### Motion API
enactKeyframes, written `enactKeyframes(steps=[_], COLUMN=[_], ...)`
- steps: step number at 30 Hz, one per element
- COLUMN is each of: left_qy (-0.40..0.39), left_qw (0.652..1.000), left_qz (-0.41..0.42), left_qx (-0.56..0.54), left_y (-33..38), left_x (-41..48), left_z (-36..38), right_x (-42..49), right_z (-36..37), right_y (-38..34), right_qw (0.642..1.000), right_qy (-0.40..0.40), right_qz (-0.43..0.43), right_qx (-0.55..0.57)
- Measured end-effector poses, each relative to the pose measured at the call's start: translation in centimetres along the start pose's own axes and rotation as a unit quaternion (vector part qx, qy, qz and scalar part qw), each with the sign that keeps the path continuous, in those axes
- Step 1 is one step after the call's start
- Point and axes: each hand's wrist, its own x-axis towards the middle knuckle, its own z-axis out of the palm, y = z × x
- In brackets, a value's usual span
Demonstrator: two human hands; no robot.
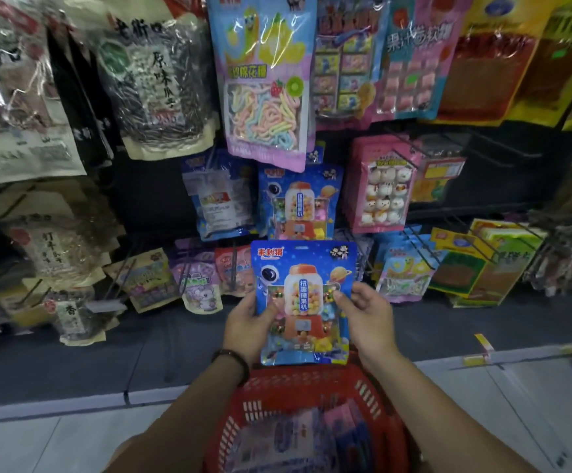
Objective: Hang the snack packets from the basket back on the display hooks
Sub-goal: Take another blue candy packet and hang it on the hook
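The left hand (243,324) and right hand (363,317) are closed on the side edges of a blue gumball packet (303,268), thumbs laid on its front. It is held upright, long axis 12 to 6 o'clock, hang-hole topmost, print facing the camera. At its 6 o'clock a red basket (369,397) with more packets is seen. At 12 o'clock a large marshmallow packet (264,97) is hung, overlapping the top of a matching gumball packet (300,206) just above the held one. A pink snowman packet (381,192) is hung at 1 o'clock.

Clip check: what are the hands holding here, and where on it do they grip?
Both hands hold one blue gumball-machine candy packet: the left hand grips its left edge, the right hand its right edge, thumbs on the front.
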Motion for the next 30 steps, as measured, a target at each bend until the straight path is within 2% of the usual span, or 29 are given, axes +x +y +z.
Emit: enactKeyframes(steps=[6,15,21,30], left_qy=[0.029,0.050,0.057,0.055], left_qw=[1.000,0.998,0.995,0.996], left_qz=[0.006,0.023,0.034,0.046], left_qx=[-0.008,-0.016,-0.072,-0.052], left_y=[2.6,4.3,4.0,3.8], left_x=[6.6,12.5,14.1,14.9], left_z=[1.8,2.9,2.8,3.1], right_x=[6.8,12.5,14.4,15.6], right_z=[1.4,2.2,2.8,2.6], right_y=[-3.8,-5.1,-5.4,-4.9], right_qw=[0.999,0.995,0.992,0.991], right_qy=[0.022,0.054,0.044,0.055], right_qz=[-0.049,-0.080,-0.118,-0.120], right_qx=[-0.009,-0.024,-0.010,0.000])
